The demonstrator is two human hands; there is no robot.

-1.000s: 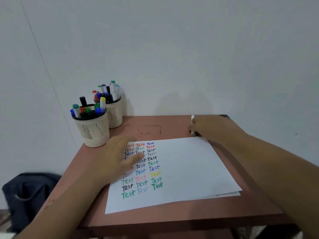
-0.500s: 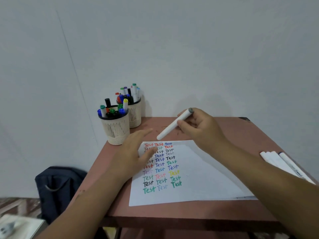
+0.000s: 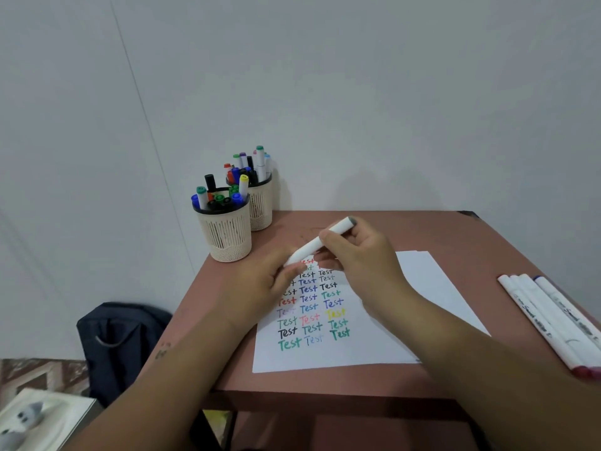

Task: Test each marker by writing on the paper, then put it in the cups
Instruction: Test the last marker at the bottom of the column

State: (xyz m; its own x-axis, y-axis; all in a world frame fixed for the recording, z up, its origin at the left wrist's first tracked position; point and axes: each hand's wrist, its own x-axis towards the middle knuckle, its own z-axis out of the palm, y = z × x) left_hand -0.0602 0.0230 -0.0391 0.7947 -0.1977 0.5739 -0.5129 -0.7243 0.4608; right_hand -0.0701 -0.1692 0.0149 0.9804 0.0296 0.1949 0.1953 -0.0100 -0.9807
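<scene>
Soft, even indoor light; no glare. The cups [image 3: 240, 219] cast faint shadows on the wall [image 3: 390, 92] behind them. Wide-angle lens bends the wall seam at left and stretches the forearms. Detail is slightly soft, markers [image 3: 553, 320] at right edge blurred.

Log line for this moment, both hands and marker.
right hand grips marker | left hand pinches its lower cap end | over paper

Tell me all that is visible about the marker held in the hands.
The marker is white, seemingly plastic, with a grey cap end pointing up and away. It is tilted above the top of the paper. The right hand grips its middle; the left hand pinches its lower end, apparently the cap. No tip is visible.
</scene>
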